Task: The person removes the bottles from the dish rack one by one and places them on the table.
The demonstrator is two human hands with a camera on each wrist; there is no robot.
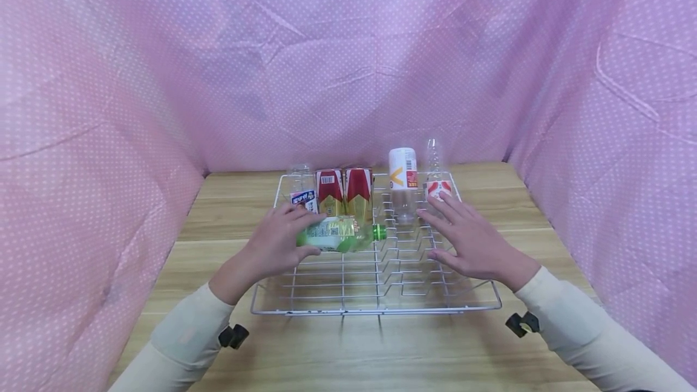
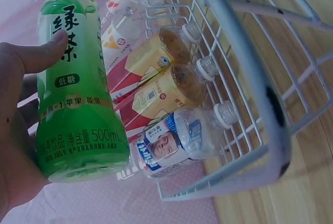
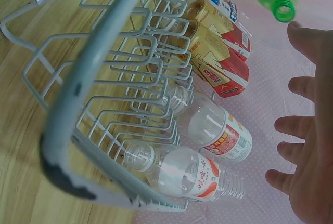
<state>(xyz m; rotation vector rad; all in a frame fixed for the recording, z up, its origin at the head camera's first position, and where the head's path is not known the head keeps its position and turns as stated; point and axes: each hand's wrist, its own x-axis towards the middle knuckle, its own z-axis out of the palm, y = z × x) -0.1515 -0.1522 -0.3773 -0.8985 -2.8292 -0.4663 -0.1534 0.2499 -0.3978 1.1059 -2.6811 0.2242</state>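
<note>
My left hand [image 1: 280, 241] grips a green tea bottle [image 1: 337, 233], its thumb across the label in the left wrist view. That bottle [image 2: 78, 89] lies sideways above a white wire rack [image 1: 376, 311], cap pointing right. My right hand [image 1: 474, 241] holds nothing; its fingers are spread near the rack's right side, close to a clear bottle with a red-and-white label [image 3: 192, 174]. Beside that stands a clear bottle with a white label and orange V [image 1: 403, 169]. Both stand neck down in the rack.
Along the rack's back left are two red-and-yellow bottles [image 1: 329, 189] [image 1: 359, 189] and a clear bottle with a blue-and-white label [image 2: 166, 143], also neck down. The rack sits on a wooden table [image 1: 348, 356]. Pink dotted cloth [image 1: 348, 77] surrounds the table's back and sides.
</note>
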